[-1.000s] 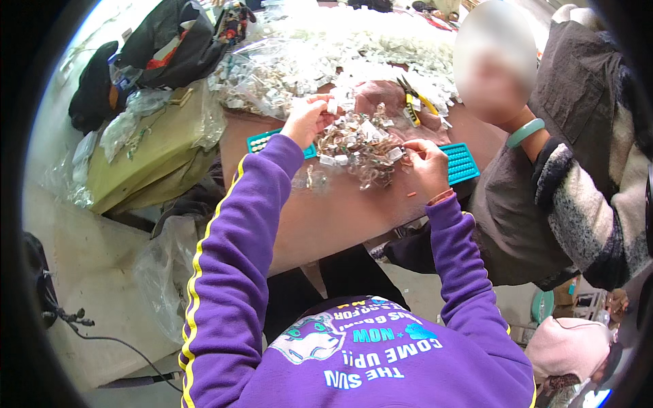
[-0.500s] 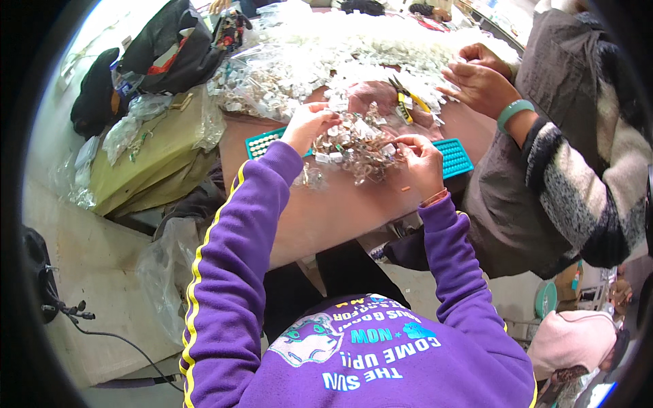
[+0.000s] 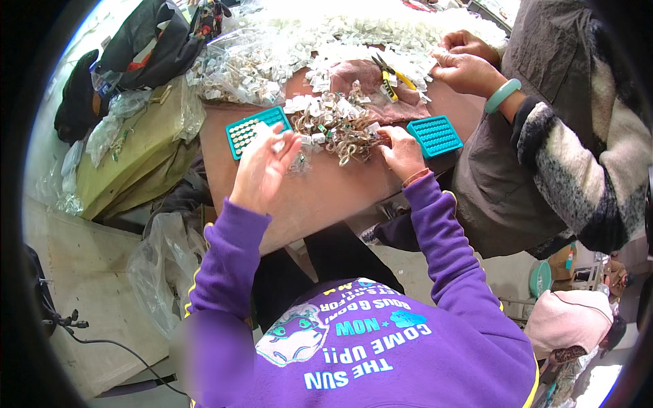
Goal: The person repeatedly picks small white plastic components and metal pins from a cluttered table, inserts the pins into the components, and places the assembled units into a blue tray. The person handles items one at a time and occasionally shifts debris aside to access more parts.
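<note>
A tangled pile of small white pieces with thin brownish strands [image 3: 337, 126] lies on the brown table between my hands. My left hand [image 3: 262, 170] is turned palm up with its fingers apart, beside the teal tray [image 3: 235, 136] that holds rows of round whitish pieces. A white patch shows near its fingertips; whether it touches them I cannot tell. At the pile's right edge, my right hand [image 3: 403, 155] has thumb and fingers closed together. A small white piece shows by those fingertips, but the grip itself is hidden. A second teal tray [image 3: 435, 136] with rows of hollows lies to its right.
Yellow-and-black pliers [image 3: 388, 81] rest on a pinkish cloth [image 3: 354, 75] beyond the pile. A broad heap of white pieces [image 3: 299, 41] covers the table's far part. On the right, another person's hands [image 3: 469, 71] work close to it. Bags and plastic [image 3: 136, 109] stand at left.
My left hand has left the pile, moving left and nearer to me, and its palm has turned up. My right hand stays at the pile's right edge. The whole view has shifted slightly.
</note>
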Action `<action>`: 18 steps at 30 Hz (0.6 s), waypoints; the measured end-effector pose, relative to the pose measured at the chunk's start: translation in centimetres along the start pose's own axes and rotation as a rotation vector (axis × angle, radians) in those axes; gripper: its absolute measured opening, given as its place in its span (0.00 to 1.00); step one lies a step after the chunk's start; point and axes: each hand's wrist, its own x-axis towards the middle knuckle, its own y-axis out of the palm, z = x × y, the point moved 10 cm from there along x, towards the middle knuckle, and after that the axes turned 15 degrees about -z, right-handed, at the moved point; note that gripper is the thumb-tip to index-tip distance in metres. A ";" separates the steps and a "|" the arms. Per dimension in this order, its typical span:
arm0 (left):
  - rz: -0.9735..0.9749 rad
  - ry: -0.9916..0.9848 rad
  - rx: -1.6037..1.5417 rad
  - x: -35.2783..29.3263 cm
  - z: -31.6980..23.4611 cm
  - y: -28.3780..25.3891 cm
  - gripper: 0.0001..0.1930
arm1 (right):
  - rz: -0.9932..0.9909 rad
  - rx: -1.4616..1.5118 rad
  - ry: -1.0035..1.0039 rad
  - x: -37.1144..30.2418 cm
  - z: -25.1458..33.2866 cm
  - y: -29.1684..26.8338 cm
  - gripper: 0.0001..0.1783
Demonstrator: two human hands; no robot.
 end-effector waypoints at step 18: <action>-0.035 0.845 0.911 -8.9 -1.1 5.6 0.18 | 0.454 0.958 0.570 -0.1 11.2 -1.9 0.08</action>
